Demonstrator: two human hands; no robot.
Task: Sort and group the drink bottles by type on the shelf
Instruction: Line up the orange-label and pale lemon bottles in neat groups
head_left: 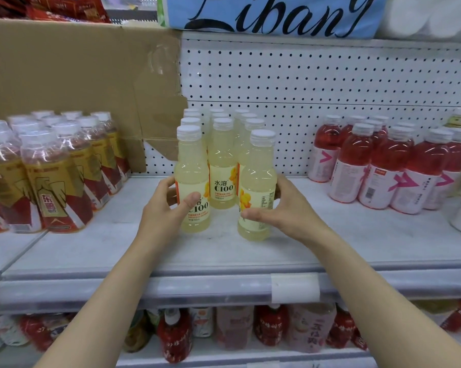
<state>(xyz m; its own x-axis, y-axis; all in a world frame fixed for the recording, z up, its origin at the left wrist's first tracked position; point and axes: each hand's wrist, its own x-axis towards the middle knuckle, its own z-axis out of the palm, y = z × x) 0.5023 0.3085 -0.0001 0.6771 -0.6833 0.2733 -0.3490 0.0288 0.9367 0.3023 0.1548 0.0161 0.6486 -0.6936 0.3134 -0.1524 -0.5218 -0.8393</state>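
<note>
The pale lemon drink bottles (pixel 218 144) stand in rows at the middle of the shelf (pixel 224 256), and the step in hand looks like squaring up their front row. The left hand (pixel 168 205) curls round the front-left bottle (pixel 192 181), thumb across its label; the right hand (pixel 279 205) curls round the front-right bottle (pixel 257 187), which stands a little forward of the rows. Next, probably, both need easing back flush with the rows. Left of the lemon rows stand amber bottles (pixel 51 171); right of them, red bottles (pixel 388 166).
</note>
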